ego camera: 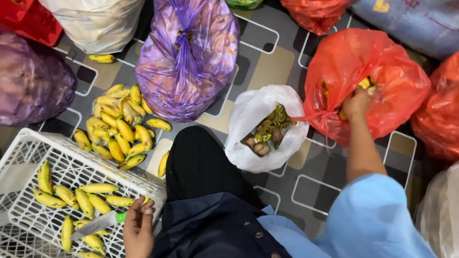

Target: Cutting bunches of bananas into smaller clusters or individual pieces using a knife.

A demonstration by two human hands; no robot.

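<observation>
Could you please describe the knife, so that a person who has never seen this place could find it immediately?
Start at the white plastic crate at the lower left, which holds loose yellow bananas. At its near edge the left hand grips the knife, pointing into the crate. It is the only metal thing there: a flat grey blade with a bright green handle.

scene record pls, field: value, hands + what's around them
left hand: grips green-handled knife, blade over white crate
right hand: reaching into open red bag
crate contents: loose yellow bananas
floor pile: bananas beside tied purple bag
white bag: open, holds stem scraps
floor: patterned mat
</observation>
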